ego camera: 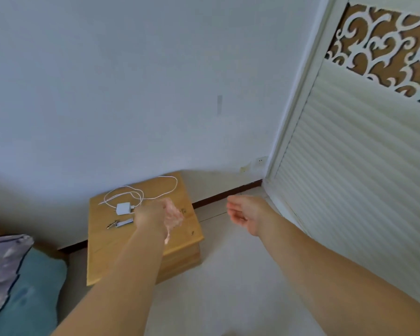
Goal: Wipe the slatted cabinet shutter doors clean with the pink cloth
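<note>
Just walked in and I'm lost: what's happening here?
A person's left hand grips a pink cloth over a wooden bedside cabinet that carries a white charger and its cable. The right hand hangs open and empty. The slatted shutter door at the right isn't being touched yet.

A wooden bedside cabinet (180, 241) stands on the pale floor (240, 275) against the far wall. On its top lie a white charger (123, 208) with its looped cable (141, 192), and near it a small metal tool (120, 224).
</note>
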Motion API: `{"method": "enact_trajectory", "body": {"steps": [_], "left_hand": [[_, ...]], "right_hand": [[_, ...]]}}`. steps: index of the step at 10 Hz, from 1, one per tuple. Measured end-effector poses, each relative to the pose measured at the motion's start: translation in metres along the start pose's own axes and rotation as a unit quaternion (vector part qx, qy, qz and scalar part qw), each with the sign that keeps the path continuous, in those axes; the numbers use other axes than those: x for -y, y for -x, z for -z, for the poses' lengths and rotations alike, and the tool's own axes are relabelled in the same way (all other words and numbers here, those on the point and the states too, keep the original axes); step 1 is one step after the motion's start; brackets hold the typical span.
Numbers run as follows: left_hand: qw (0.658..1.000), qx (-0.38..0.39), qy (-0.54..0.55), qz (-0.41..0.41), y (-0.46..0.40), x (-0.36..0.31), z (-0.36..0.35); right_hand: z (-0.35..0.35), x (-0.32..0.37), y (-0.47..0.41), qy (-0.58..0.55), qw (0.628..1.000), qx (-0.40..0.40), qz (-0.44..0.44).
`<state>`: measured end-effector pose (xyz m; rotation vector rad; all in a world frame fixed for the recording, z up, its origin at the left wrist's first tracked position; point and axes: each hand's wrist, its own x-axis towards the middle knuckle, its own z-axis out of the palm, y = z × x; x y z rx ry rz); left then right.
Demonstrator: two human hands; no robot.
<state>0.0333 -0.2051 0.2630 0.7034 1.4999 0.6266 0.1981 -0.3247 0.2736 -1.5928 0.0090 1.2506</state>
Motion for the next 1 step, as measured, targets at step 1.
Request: {"method": "enact_trajectory", "body": {"steps": [1], "left_hand": [[0.997, 0.006, -0.054, -0.053, 0.0035, -0.0282, -0.0113]], "right_hand": [[0.0004, 0.021, -0.0037, -0.026, 0.999, -0.016, 0.016]]}}
